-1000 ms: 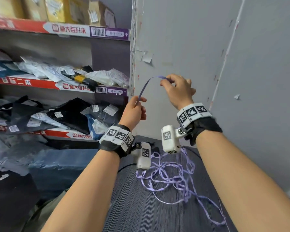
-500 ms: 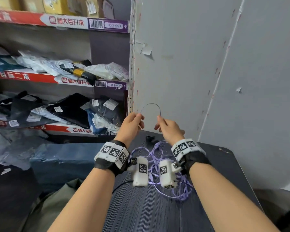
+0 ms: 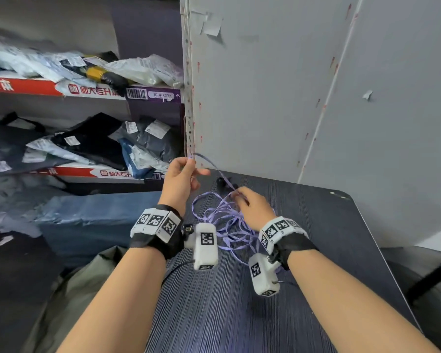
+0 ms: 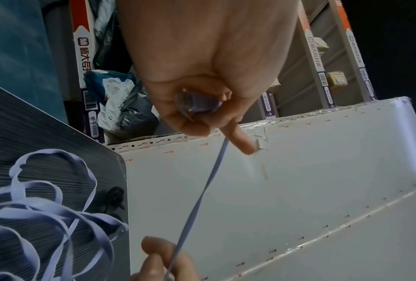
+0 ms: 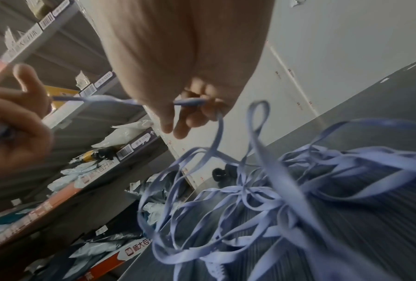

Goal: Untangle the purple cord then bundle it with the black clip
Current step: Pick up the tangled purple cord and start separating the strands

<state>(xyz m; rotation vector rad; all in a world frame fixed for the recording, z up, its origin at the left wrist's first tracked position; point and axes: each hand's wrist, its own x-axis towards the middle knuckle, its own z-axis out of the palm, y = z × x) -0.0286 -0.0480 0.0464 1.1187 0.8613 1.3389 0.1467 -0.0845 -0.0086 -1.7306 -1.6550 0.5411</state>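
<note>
Flat purple ribbon-like cord [image 3: 224, 220] mostly loose tangled heap on dark striped table top [image 3: 316, 225], near table's far left corner. Left hand [image 3: 180, 179] raised above table's left edge, pinching cord's wound end. Single strand runs from there down to right hand [image 3: 252, 207], fingers curled round it, just above heap. Small black plastic clip [image 3: 223, 183] lies on table beyond heap, untouched.

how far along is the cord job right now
Early. Done: a few turns of purple cord look gathered in the left hand, seen in the left wrist view. In hand: a strand runs from it to the right hand, which pinches it. Left: most of the cord lies in loose loops on the table, and the black clip sits untouched.
</note>
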